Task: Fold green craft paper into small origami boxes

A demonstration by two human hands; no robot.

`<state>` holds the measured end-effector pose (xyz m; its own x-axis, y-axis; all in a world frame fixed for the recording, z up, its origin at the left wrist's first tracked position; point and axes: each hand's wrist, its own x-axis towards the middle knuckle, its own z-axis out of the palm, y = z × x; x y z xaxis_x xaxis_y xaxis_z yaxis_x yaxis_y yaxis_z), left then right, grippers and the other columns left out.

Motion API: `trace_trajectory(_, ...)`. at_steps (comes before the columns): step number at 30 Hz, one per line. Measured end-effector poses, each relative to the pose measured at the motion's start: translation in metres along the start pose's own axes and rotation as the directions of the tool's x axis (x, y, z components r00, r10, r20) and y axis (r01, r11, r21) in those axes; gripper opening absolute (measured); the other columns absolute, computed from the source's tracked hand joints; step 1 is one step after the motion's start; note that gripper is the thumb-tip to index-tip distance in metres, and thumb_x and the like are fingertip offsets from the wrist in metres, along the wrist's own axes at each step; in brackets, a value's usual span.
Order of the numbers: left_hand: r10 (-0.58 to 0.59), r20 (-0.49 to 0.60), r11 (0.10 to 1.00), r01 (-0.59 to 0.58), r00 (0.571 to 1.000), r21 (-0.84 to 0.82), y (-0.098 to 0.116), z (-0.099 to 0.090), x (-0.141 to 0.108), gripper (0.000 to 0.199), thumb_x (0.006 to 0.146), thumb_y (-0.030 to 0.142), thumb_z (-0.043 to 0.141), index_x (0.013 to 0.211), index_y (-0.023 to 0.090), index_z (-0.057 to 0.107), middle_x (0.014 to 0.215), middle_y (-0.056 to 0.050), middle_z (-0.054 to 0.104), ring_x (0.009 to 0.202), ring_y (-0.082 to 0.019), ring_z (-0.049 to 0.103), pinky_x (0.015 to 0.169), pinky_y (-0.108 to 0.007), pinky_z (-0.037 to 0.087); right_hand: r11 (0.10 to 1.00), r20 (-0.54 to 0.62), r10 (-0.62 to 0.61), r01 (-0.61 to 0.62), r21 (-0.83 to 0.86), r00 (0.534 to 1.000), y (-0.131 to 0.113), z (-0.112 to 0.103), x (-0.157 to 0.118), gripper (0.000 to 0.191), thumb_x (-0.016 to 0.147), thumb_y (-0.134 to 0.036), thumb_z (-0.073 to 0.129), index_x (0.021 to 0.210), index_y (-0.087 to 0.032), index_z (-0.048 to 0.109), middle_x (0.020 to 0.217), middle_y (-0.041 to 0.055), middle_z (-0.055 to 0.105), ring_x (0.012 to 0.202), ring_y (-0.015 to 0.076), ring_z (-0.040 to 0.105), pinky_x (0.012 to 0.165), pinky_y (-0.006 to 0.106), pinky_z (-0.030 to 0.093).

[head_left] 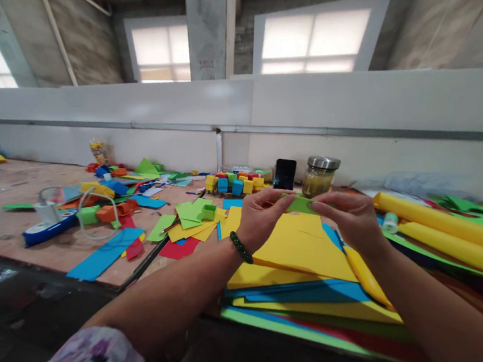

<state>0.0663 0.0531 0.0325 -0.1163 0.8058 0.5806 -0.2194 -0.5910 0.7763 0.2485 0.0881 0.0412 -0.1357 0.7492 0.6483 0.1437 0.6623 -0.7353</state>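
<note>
A small green paper strip (299,204) is stretched between my two hands, above a stack of yellow and blue sheets (303,249). My left hand (262,216), with a dark green bead bracelet at its wrist, pinches the strip's left end. The right end is pinched by the thumb and fingers of my right hand (351,216). Beyond the hands, a black phone (284,174) leans upright beside a glass jar (320,178) with a metal lid. Small coloured paper boxes (237,186) sit in rows to the left of the phone.
Left of the stack lie green paper pieces (193,213), a red sheet (179,248) and a blue strip (105,255). A power strip (49,227) with a white cable is farther left. Yellow rolls (452,243) lie at the right. A white partition (153,112) runs behind the table.
</note>
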Motion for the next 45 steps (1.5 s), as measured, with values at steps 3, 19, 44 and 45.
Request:
trace_trajectory(3,0.002,-0.004,1.0,-0.002,1.0,-0.011,-0.001,-0.001,0.001,0.024,0.071,0.037,0.074,0.077,0.014,0.073,0.07,-0.003,0.069,0.066,-0.011,0.058,0.065,-0.024,0.046,0.997,0.011,-0.043,0.043,-0.06,0.999,-0.005,0.001,-0.001,0.015,0.065,-0.035,0.08,0.066,-0.021,0.075,0.065,0.0019,0.07,0.058,0.015,0.061,0.053,0.026,0.048)
trace_trajectory(19,-0.073,0.25,0.989,0.102,0.966,-0.106,-0.006,-0.004,0.008,0.049,0.061,0.044,0.081,0.096,0.013,0.067,0.083,-0.004,0.068,0.077,-0.013,0.062,0.074,-0.026,0.049,0.949,-0.016,0.152,-0.142,0.282,0.988,0.013,0.011,0.008,0.021,0.057,-0.04,0.084,0.066,-0.024,0.074,0.06,-0.0011,0.067,0.053,0.0125,0.056,0.051,0.026,0.046)
trace_trajectory(44,0.087,0.065,0.973,-0.098,0.994,0.207,-0.001,-0.01,0.011,0.037,0.077,0.048,0.066,0.076,0.012,0.073,0.063,-0.002,0.065,0.059,-0.01,0.054,0.055,-0.022,0.041,1.0,-0.043,0.013,-0.013,-0.001,0.999,0.01,0.015,-0.001,0.009,0.066,-0.032,0.077,0.069,-0.024,0.076,0.059,-0.0011,0.067,0.054,0.0123,0.056,0.05,0.025,0.045)
trace_trajectory(45,0.073,0.067,0.974,-0.086,0.995,0.208,-0.001,-0.012,0.013,0.037,0.077,0.048,0.066,0.074,0.012,0.072,0.061,-0.001,0.063,0.057,-0.009,0.051,0.053,-0.022,0.039,0.999,-0.05,-0.003,0.001,-0.035,0.999,0.008,0.013,-0.001,0.008,0.066,-0.032,0.078,0.069,-0.024,0.076,0.059,-0.0009,0.067,0.053,0.0126,0.056,0.049,0.025,0.045)
